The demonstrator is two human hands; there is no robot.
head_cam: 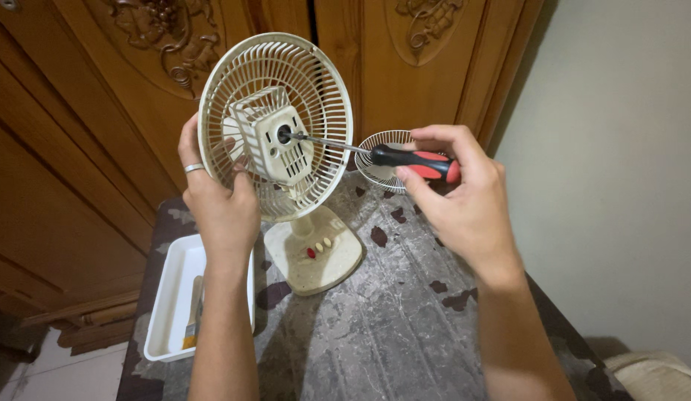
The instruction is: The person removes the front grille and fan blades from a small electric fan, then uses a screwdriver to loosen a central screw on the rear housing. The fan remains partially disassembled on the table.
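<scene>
The screwdriver [405,157] tip hides inside the fan [275,126] motor box. Right hand [453,197] pinches its handle; left hand [215,197] grips the grille.

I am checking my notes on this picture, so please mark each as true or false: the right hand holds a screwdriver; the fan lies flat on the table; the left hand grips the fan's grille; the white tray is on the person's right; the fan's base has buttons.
1. The right hand holds a screwdriver. True; its handle is red and black.
2. The fan lies flat on the table. False; it stands upright on its base.
3. The left hand grips the fan's grille. True.
4. The white tray is on the person's right. False; it sits on the left, beside the base.
5. The base has buttons. True; one is red.
</scene>
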